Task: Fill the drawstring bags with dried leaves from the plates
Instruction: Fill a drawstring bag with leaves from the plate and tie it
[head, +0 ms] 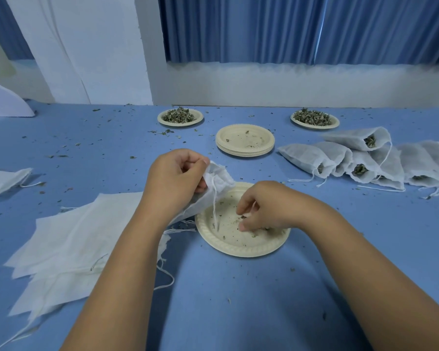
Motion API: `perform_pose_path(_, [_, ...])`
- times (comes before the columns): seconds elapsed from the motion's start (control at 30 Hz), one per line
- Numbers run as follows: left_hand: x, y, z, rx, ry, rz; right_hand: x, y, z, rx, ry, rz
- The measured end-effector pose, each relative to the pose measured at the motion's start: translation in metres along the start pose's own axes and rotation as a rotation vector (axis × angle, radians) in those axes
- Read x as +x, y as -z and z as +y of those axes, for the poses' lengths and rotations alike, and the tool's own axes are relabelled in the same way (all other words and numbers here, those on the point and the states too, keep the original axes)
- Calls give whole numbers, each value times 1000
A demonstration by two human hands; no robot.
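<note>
1. Head view: we see the left hand clamped on the bunched mouth of a drawstring bag. The bag is held tilted over the far left rim of the near plate, and its cord dangles onto the plate.
2. The right hand, fingertips drawn together, pinches at the last scraps of dried leaves on that plate, which is almost bare.
3. The bag's mouth looks gathered rather than spread. We judge a pinch carried up to it could miss and drop onto the desk, which is littered with flecks.
4. The cord hangs between the bag and the right hand. A finger catching it could pull the mouth shut or jerk the bag.
5. Nothing steadies the light plate, so scraping near its rim could skid or tip it.
6. The scraps are fine enough to sift out of a pinch on the way up.
7. The two full plates sit well apart at the desk's far edge, beyond the stack of empty plates. We cannot tell how full the bag is, but it could spill if it stays tilted during a reach that far.
8. The filled bags at right lie with their mouths open and leaves showing, so a brushing arm could scatter them. The flat empty bags lie under the left forearm, which could drag them.
</note>
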State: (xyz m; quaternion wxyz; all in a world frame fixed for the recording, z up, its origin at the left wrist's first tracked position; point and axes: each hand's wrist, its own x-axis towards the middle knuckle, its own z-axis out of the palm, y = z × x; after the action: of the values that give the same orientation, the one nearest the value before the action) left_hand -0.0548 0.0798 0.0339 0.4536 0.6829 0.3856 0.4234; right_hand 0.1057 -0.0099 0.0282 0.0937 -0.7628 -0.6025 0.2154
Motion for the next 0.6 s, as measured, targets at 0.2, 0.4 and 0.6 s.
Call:
perform_pose_path(0.2, [-1,0,0,-25,5,0,3,-13,-12,41,65,20])
perform_pose_path(0.4, [0,1,-1,-12,-22,8,-5,11,-5,275,107,254])
perform_pose_path(0.6, [-1,-3,0,49,-57,-11,-1,12,-18,803,270,583])
